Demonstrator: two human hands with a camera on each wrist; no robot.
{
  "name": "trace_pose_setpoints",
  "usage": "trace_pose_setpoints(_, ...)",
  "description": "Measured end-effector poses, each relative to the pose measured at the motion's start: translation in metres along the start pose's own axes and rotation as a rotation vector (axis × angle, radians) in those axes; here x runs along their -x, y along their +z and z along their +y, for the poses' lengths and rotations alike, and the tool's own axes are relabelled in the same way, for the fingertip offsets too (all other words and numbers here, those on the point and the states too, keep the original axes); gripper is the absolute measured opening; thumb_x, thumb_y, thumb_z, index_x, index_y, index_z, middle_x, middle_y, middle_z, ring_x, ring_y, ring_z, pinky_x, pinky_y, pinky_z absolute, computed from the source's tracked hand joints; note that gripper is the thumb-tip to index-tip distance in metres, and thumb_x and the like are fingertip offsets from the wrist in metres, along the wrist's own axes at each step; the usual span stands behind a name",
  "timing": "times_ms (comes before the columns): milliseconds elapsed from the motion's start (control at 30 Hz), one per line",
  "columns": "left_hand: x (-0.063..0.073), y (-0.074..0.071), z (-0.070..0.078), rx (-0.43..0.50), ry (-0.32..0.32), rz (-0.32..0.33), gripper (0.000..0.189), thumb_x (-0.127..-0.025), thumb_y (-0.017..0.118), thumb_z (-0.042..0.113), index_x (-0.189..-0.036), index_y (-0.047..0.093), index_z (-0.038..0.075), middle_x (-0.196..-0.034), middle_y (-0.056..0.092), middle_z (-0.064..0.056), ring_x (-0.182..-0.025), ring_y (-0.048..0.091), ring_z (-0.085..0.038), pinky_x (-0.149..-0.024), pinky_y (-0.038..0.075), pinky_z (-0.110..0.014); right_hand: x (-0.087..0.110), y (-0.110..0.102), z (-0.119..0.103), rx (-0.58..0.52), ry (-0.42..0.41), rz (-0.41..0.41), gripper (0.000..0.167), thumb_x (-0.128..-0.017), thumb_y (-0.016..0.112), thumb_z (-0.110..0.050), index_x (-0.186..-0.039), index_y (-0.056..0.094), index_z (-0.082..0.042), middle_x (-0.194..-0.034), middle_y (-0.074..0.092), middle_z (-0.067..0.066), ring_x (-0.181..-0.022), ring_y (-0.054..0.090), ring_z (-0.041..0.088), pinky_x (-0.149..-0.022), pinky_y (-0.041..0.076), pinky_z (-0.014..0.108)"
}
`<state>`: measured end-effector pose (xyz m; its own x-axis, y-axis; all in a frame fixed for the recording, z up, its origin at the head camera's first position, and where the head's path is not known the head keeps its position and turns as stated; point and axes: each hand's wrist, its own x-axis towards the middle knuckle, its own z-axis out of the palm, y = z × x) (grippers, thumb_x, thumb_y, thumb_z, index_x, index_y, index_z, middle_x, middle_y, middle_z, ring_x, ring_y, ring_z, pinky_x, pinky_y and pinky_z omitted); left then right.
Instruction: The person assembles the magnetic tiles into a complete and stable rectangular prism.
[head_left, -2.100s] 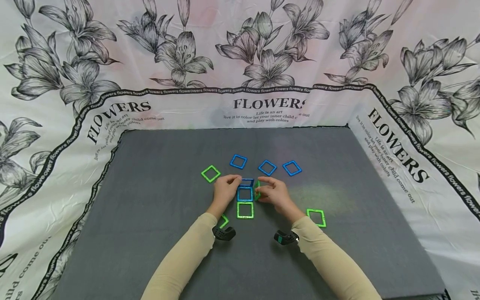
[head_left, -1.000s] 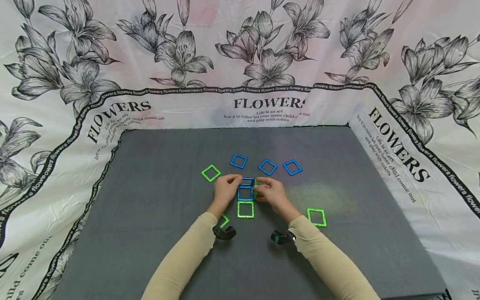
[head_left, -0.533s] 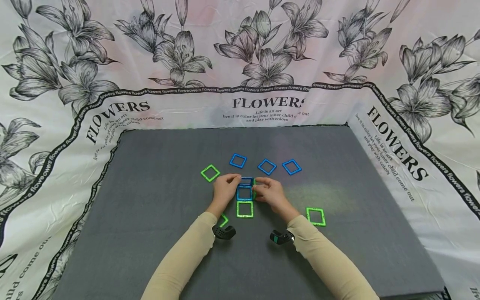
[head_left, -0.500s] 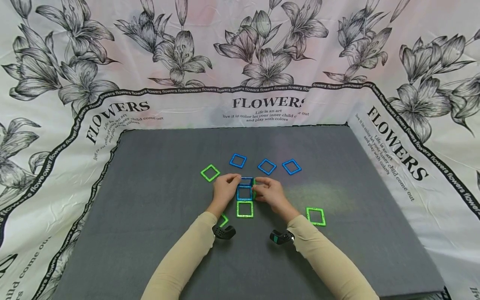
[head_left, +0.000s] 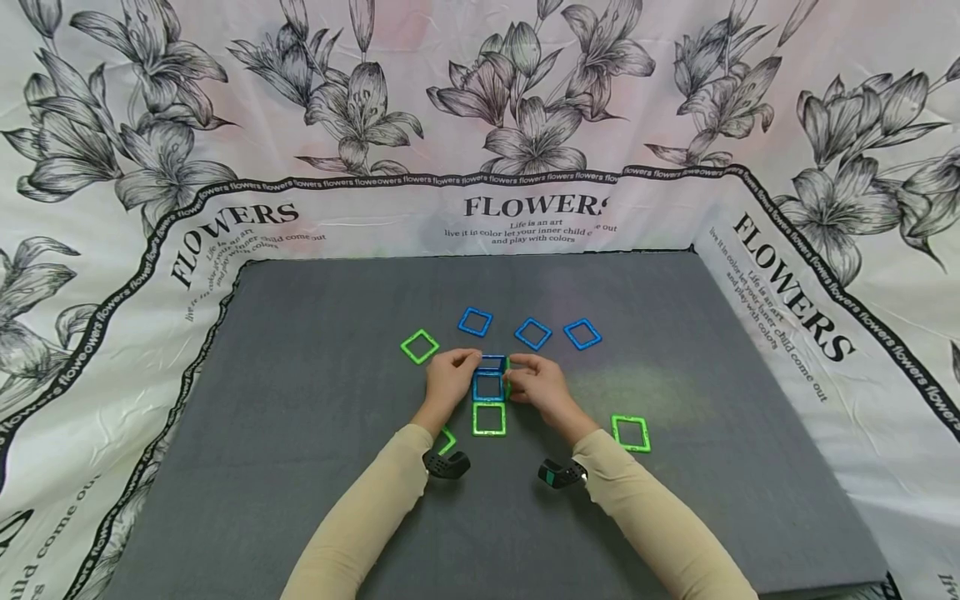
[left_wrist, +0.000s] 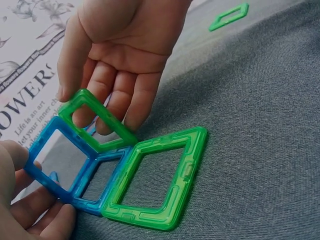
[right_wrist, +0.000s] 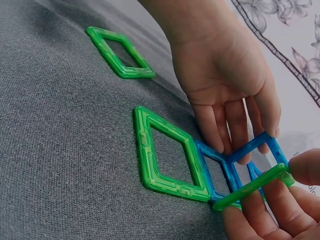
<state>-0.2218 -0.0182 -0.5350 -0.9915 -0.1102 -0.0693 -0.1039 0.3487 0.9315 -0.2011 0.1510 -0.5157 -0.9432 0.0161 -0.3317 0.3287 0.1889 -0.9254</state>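
My left hand pinches an upright blue square magnetic tile by its outer side. It stands on the far edge of a blue tile lying flat on the grey table. Thumb and fingers of my right hand hold a green magnetic tile upright along the flat blue tile's right side. In the left wrist view the two upright tiles meet at a corner. Another green tile lies flat, joined to the near edge of the flat blue one.
Behind the hands lie three loose blue tiles, one at the left, one in the middle and one at the right. Loose green tiles lie at the back left, at right and partly under the left wrist.
Two seconds ago the green tile stood slightly apart on the right. My right hand has moved left and brought it against the blue tiles. My left hand has kept its place.
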Motion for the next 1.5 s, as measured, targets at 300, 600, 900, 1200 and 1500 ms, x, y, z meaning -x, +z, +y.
trace_pose_setpoints(300, 0.002, 0.0018, -0.0008, -0.004, -0.015, 0.0, 0.028, -0.098, 0.064, 0.032, -0.108, 0.081, 0.012, -0.11, 0.078, -0.007, -0.105, 0.07, -0.028, -0.093, 0.056, -0.047, 0.0049, -0.0014, -0.0041, -0.018, -0.009, -0.016, 0.042, -0.101, 0.06, -0.011, -0.141, 0.057, 0.001, -0.115, 0.073, 0.024, -0.09, 0.072, 0.02, -0.081, 0.062, 0.037)
trace_pose_setpoints(600, 0.0027, 0.0025, -0.0017, -0.017, -0.019, 0.003, 0.03, -0.099, 0.063, 0.034, -0.109, 0.081, 0.013, -0.111, 0.078, -0.006, -0.105, 0.07, -0.027, -0.093, 0.055, -0.046, 0.0022, -0.0012, 0.0036, -0.005, -0.021, -0.017, 0.042, -0.099, 0.06, -0.01, -0.14, 0.058, 0.001, -0.109, 0.075, 0.018, -0.088, 0.073, 0.016, -0.078, 0.063, 0.035)
trace_pose_setpoints(900, 0.0024, 0.0032, -0.0033, -0.019, -0.001, -0.017, 0.031, -0.097, 0.066, 0.037, -0.11, 0.08, 0.012, -0.108, 0.077, -0.006, -0.101, 0.069, -0.025, -0.089, 0.055, -0.045, 0.0036, -0.0005, 0.0025, 0.007, -0.024, -0.013, 0.042, -0.1, 0.06, -0.011, -0.141, 0.058, -0.002, -0.115, 0.073, 0.023, -0.091, 0.073, 0.019, -0.08, 0.062, 0.037)
trace_pose_setpoints(1200, 0.0017, 0.0032, -0.0036, -0.028, 0.014, -0.022, 0.031, -0.096, 0.067, 0.037, -0.109, 0.08, 0.013, -0.106, 0.078, -0.005, -0.101, 0.069, -0.025, -0.089, 0.055, -0.045, 0.0031, -0.0011, 0.001, 0.01, -0.035, -0.014, 0.043, -0.1, 0.059, -0.011, -0.142, 0.057, -0.002, -0.113, 0.073, 0.023, -0.091, 0.073, 0.019, -0.079, 0.062, 0.036)
trace_pose_setpoints(1500, 0.0024, 0.0041, -0.0038, -0.018, 0.009, -0.013, 0.031, -0.096, 0.068, 0.038, -0.109, 0.08, 0.013, -0.107, 0.078, -0.005, -0.101, 0.068, -0.024, -0.091, 0.055, -0.045, 0.004, -0.0079, 0.0037, -0.014, -0.039, 0.015, 0.042, -0.099, 0.062, -0.011, -0.139, 0.059, 0.002, -0.112, 0.074, 0.023, -0.09, 0.075, 0.02, -0.078, 0.063, 0.037)
